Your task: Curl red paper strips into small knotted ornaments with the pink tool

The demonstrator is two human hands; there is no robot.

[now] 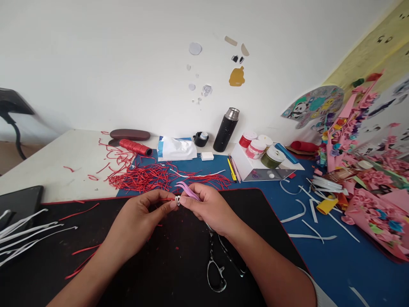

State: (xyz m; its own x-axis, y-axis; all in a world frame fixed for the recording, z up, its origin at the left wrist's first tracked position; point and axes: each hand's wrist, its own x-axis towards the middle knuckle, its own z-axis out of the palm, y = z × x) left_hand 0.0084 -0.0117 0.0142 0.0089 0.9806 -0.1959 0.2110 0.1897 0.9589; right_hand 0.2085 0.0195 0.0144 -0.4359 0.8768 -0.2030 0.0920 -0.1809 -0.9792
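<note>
**Head view: two hands pinch small paper work over a black mat**

Head camera looks down on the black desk mat [159,273]. At its far edge the left hand [137,217] and right hand [211,209] meet fingertip to fingertip. The left thumb and forefinger are pinched tight on a thin red paper strip [166,199]. The right fingers are closed around lilac plastic tweezers [188,190], and a tiny white paper coil [177,199] sits between the two hands. Steel scissors with black handles [217,268] lie near, under the right wrist. A heap of red paper strips [150,177] lies just beyond.
</note>
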